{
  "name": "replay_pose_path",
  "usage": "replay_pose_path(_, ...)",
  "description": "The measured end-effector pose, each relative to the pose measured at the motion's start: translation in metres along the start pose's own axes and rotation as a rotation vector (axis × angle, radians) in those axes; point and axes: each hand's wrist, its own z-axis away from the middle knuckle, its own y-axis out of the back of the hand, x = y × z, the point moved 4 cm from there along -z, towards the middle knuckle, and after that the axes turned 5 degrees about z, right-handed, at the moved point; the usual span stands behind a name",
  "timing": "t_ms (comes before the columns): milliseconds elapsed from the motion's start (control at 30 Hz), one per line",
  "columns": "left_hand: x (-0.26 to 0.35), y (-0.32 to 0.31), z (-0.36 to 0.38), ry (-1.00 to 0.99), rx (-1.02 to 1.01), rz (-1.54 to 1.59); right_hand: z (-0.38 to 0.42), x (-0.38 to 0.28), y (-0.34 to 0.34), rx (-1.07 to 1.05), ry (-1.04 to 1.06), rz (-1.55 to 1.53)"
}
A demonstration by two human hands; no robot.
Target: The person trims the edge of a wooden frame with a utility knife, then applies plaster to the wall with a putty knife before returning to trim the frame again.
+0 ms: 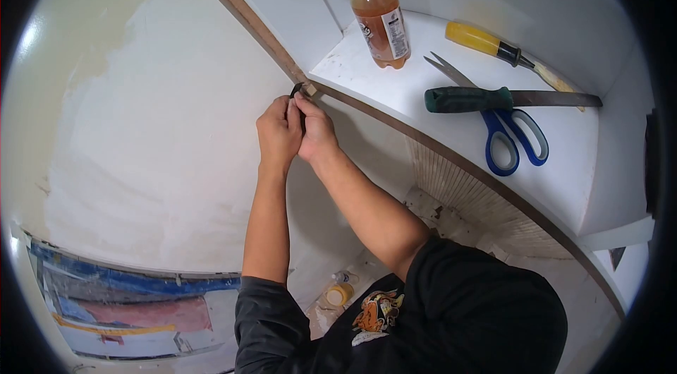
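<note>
Side by side, my left hand and my right hand are closed around a small dark object. Most of it is hidden by the fingers, so its kind cannot be made out. Its top end sits against the brown wooden edge strip, by the corner where the strip meets the shelf. A small pale piece of wood shows at that corner, close to my right fingertips.
On the white shelf stand a bottle of amber liquid, a yellow-handled chisel, a green-handled file and blue scissors. A patched pale wall lies to the left. A yellow-lidded jar is below.
</note>
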Motion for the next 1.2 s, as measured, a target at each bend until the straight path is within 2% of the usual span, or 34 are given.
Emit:
replay_pose_path(200,-0.001,0.001,0.000,0.033,-0.027,0.028,-0.001,0.001,0.003,0.021,0.035,0.000)
replay_pose_path(267,-0.002,-0.002,0.001,0.042,-0.050,0.024,-0.001,0.002,0.010,0.111,0.033,-0.001)
replay_pose_path(367,-0.024,-0.018,0.017,-0.067,-0.180,-0.128,0.008,0.006,0.040,0.183,0.019,0.033)
replay_pose_path(400,-0.032,-0.018,0.024,-0.059,-0.126,-0.075,0.013,0.007,0.048,0.193,0.016,0.051)
replay_pose_path(500,-0.036,-0.011,0.042,-0.032,-0.007,0.074,0.021,0.009,0.043,0.034,0.036,0.106)
replay_pose_path(600,-0.023,0.001,0.029,0.035,-0.053,0.060,0.021,0.010,0.025,0.001,0.060,0.131)
replay_pose_path(700,-0.011,0.001,0.014,-0.005,-0.008,0.032,0.013,-0.001,0.003,-0.092,0.073,0.137)
replay_pose_path(900,-0.007,-0.007,0.006,-0.053,-0.008,-0.040,0.001,-0.003,0.006,0.003,0.041,0.054)
replay_pose_path(1200,-0.011,-0.010,0.009,-0.201,0.065,-0.099,-0.002,-0.003,0.011,-0.090,-0.009,0.042)
